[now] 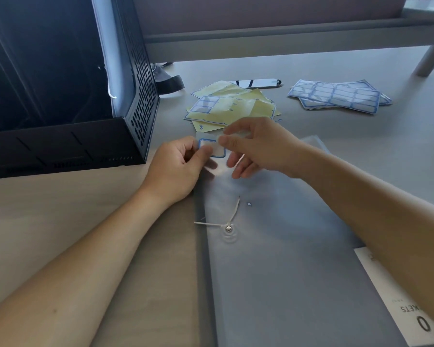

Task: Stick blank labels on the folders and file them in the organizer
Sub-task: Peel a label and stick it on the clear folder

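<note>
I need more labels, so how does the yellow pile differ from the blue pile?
The yellow pile is mostly bare backing with a few labels left; the blue pile is full of labels. The yellow pile lies nearer the organizer; the blue pile sits farther right. Both are loose flat stacks of sheets.

- The label (212, 148) I hold: white, blue border.
- My folder (273, 259): translucent grey-blue.
- The organizer (142, 96): black, rows of punched holes.
- The spent sheets (238, 106): pale yellow, blue outlines.
- The fresh sheets (336, 96): white, blue frames.
- The table (73, 196): light beige.
</note>
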